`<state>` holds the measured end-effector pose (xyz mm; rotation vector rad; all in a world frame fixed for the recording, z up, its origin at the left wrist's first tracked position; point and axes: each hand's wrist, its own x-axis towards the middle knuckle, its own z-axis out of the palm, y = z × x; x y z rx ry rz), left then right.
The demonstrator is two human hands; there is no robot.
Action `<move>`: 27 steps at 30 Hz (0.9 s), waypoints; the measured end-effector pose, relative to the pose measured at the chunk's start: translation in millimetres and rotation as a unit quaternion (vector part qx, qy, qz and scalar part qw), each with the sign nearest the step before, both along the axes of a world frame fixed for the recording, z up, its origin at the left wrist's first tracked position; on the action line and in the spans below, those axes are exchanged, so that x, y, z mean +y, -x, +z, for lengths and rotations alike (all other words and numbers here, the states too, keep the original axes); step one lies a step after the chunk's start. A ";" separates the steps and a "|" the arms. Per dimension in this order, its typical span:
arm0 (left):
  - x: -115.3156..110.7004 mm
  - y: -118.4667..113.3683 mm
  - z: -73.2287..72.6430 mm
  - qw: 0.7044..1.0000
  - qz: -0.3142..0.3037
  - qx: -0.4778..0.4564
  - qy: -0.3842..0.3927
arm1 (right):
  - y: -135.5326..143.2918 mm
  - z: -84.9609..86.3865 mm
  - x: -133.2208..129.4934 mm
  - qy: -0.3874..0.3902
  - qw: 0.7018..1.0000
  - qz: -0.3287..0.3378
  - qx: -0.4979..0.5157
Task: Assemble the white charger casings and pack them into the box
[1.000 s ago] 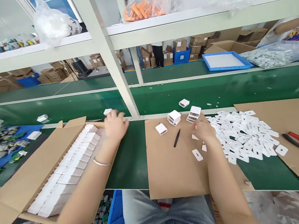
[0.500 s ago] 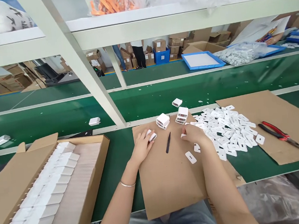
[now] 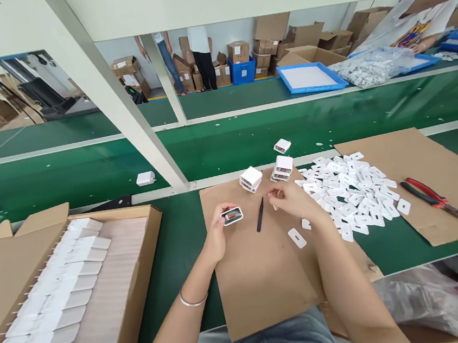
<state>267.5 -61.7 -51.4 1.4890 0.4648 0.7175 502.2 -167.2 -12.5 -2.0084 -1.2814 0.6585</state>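
Note:
My left hand (image 3: 216,237) grips a white charger housing (image 3: 232,216), its open end turned toward me and electronic parts showing inside. Closed in a pinch, my right hand (image 3: 291,200) has a small white cover plate (image 3: 274,206) at its fingertips, mostly hidden by the fingers. Between the hands, black tweezers (image 3: 260,214) lie on the cardboard sheet (image 3: 265,282). Just beyond are two small stacks of white housings, one at the left (image 3: 250,179) and one at the right (image 3: 281,167). A loose cover plate (image 3: 297,238) lies below my right hand.
Many white cover plates (image 3: 354,196) are heaped at the right, beside red-handled pliers (image 3: 437,201) on another cardboard piece. An open carton (image 3: 152,223) with rows of white chargers stands at the left. A slanted frame post (image 3: 123,100) rises ahead. Other people stand across the line.
My left hand has lifted the housing off the cardboard and tilted its open end toward me. My right hand has shifted slightly left with the cover plate. The head view has tipped down.

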 end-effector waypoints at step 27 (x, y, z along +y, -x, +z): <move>-3.7 -3.4 9.7 0.973 0.187 0.088 -0.106 | 10.2 -22.9 9.8 0.025 0.981 0.155 -0.114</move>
